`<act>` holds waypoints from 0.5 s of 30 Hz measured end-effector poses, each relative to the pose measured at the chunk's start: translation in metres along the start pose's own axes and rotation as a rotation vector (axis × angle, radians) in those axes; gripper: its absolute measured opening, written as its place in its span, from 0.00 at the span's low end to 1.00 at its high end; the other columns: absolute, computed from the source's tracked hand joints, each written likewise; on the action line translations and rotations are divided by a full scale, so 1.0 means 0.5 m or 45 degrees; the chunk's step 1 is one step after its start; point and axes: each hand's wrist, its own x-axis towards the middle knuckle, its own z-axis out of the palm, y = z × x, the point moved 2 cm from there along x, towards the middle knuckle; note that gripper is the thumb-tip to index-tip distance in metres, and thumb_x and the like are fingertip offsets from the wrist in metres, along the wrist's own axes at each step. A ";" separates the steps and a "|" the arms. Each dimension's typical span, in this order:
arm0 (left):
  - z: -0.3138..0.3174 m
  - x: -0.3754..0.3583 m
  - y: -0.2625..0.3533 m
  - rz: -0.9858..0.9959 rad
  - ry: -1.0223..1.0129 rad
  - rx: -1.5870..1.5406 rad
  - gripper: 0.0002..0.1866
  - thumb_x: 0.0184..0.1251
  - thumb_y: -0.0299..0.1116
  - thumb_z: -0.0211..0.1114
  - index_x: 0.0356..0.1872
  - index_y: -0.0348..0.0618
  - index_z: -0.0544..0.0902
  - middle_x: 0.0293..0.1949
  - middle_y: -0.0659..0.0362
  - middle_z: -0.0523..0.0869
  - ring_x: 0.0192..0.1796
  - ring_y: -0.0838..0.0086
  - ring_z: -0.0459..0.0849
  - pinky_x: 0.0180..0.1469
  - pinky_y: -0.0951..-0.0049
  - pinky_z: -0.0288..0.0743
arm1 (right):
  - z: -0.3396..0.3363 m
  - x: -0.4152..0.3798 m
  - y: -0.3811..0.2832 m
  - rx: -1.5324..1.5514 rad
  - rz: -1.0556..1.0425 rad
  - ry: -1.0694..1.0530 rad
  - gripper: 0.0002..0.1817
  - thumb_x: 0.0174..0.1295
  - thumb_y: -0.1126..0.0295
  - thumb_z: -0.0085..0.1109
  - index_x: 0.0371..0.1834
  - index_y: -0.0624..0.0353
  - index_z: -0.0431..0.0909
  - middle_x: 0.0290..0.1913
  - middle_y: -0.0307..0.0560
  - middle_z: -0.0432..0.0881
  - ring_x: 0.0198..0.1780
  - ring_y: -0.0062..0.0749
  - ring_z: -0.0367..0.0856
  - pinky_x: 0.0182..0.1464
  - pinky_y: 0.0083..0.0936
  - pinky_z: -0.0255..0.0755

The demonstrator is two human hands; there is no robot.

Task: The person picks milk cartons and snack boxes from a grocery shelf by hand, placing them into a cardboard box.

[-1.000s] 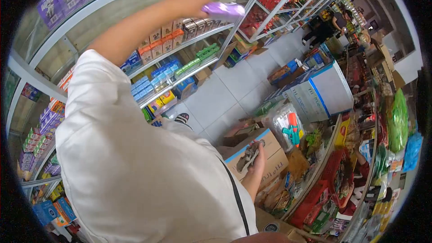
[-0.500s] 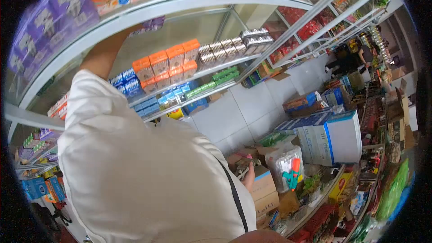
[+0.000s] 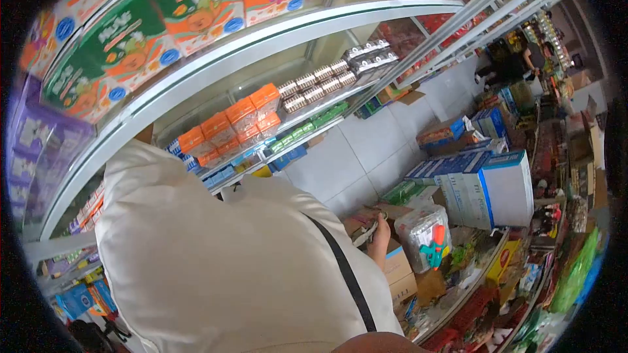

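My left arm, in a white sleeve (image 3: 140,170), reaches into the glass-fronted shelf unit at left. The left hand itself is hidden behind the shelf's metal rail (image 3: 216,46) and the cartons above it. Orange small boxes (image 3: 226,127), stacked and wrapped in clear film, stand on the shelf just right of that arm. My right hand (image 3: 378,243) hangs low on the right of my body, its fingers curled around a thin, pale item (image 3: 366,230) that I cannot make out. Right beside this hand is a brown carton (image 3: 398,271).
Green-and-orange cartons (image 3: 203,0) line the top shelf, with purple packs (image 3: 39,137) at left. White-and-blue boxes (image 3: 504,189) and a clear-wrapped pack with a toy water gun (image 3: 433,248) stand at right. Farther back, a person (image 3: 533,59) is among goods. White floor tiles (image 3: 333,150) lie between.
My view has shifted, bringing more of the green-and-orange cartons into sight. The left forearm, plainly seen before, is now mostly hidden. A purple pack behind the rail is out of sight.
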 end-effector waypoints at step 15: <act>0.034 0.088 0.247 0.490 0.199 -0.088 0.21 0.52 0.45 0.64 0.42 0.40 0.79 0.36 0.47 0.83 0.39 0.57 0.82 0.42 0.61 0.74 | 0.020 0.002 0.058 0.142 0.051 0.145 0.15 0.60 0.61 0.56 0.39 0.64 0.76 0.35 0.44 0.79 0.35 0.32 0.78 0.36 0.28 0.71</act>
